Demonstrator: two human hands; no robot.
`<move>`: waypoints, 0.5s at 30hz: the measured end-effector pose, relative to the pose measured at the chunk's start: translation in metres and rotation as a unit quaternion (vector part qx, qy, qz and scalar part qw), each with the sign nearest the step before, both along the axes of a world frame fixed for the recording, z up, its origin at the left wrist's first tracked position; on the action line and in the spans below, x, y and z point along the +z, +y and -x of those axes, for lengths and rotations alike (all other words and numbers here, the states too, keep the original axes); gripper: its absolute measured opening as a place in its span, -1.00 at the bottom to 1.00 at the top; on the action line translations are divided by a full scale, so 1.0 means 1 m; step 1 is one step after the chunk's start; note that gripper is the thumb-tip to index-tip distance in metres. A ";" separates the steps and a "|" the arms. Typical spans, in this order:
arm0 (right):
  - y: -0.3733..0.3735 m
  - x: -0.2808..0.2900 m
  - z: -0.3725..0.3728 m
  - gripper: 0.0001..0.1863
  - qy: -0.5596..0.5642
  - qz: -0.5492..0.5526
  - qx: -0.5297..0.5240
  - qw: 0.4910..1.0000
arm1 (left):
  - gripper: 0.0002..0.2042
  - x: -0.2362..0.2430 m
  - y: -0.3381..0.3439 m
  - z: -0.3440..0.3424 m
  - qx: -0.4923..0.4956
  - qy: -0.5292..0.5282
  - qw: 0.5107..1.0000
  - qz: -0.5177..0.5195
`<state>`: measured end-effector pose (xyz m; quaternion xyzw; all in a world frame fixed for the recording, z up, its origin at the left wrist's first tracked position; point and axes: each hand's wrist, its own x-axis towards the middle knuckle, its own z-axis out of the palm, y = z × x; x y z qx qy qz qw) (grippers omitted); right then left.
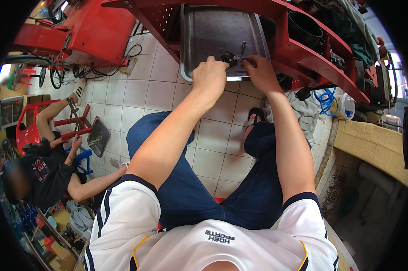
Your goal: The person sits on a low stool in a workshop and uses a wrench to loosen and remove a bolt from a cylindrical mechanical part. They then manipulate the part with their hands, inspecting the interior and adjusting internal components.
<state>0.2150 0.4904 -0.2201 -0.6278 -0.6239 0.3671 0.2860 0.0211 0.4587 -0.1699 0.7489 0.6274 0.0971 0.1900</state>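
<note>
A grey metal tray sits on a red metal stand above my knees. At its near edge my left hand is closed on a dark, irregular metal part. Just to the right, my right hand has its thumb and finger pinched near that part; whatever is between them is too small to make out. A small bolt-like piece lies in the tray beyond my fingertips.
A red machine with cables stands upper left. A co-worker sits at left beside a red frame and small tray. At right are a shelf, black container, blue hose, bucket and cardboard.
</note>
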 end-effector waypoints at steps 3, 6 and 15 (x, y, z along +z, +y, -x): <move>0.001 0.000 0.000 -0.67 0.004 0.003 0.005 1.000 | -0.62 0.003 0.000 0.000 0.005 0.000 1.000 0.012; 0.001 -0.001 -0.001 -0.67 -0.004 0.001 0.001 1.000 | -0.63 0.002 0.001 0.000 0.004 -0.007 1.000 0.016; 0.000 -0.002 -0.001 -0.67 -0.026 -0.034 0.012 0.999 | -0.59 0.005 -0.002 0.000 -0.008 -0.001 1.000 0.012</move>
